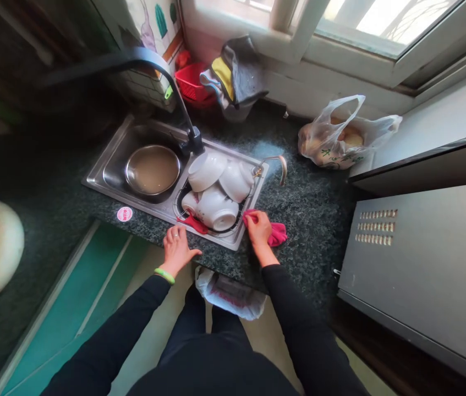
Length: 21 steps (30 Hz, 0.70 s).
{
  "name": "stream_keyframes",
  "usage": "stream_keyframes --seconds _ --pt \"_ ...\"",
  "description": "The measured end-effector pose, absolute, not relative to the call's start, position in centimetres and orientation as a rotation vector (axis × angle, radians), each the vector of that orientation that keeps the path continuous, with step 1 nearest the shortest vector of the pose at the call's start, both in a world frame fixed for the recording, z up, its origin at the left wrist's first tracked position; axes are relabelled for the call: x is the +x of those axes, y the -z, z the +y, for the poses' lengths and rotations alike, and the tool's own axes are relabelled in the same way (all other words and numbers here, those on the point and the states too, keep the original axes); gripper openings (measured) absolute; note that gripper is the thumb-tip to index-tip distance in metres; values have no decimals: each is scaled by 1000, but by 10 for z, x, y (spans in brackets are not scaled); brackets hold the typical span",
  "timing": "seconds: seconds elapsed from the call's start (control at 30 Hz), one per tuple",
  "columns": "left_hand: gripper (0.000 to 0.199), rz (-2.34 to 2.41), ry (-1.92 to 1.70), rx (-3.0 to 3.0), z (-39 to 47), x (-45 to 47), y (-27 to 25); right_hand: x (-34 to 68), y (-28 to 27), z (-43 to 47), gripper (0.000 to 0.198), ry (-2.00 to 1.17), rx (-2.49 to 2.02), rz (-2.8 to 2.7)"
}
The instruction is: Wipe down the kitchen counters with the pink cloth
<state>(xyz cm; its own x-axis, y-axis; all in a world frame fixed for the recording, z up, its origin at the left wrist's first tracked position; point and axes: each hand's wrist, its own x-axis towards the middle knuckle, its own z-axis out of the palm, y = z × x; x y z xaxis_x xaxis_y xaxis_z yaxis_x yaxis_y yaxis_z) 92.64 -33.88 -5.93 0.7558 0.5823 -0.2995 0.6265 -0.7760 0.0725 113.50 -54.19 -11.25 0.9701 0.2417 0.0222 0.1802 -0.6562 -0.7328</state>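
My right hand (259, 230) is closed on a pink cloth (278, 235) at the right rim of the sink; part of the cloth lies on the dark counter. At the counter's front edge, my left hand (176, 250) rests with thumb stretched out and holds nothing. Just beyond it, a red thing (193, 222), perhaps another cloth, hangs at the front of a wire rack. White bowls (215, 204) are stacked in the rack over the right basin of the steel sink (144, 204). In the left basin stands a metal bowl (153, 170) of cloudy brownish water.
A black faucet (193, 137) arches over the sink, and a small curved spout (284, 168) stands at its right corner. Behind are a red basket (191, 82) and draped cloths (241, 71). A plastic bag (340, 137) sits at the back right, near a grey appliance (422, 275).
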Motion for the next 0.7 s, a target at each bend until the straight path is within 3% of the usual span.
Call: stream_keyframes --seconds 0.27,0.4,0.53,0.7 --pt "63 818 566 2820 -324 934 57 1213 113 -517 12 -12 -2372 -192" --pt "53 626 346 2821 -332 932 61 1166 108 -531 12 -53 -2377 -201" --pt "36 802 298 2721 -327 942 71 1106 108 -550 16 -107 -2351 -238" --pt "28 800 386 2687 -314 958 77 1143 111 -538 16 -75 -2348 -194"
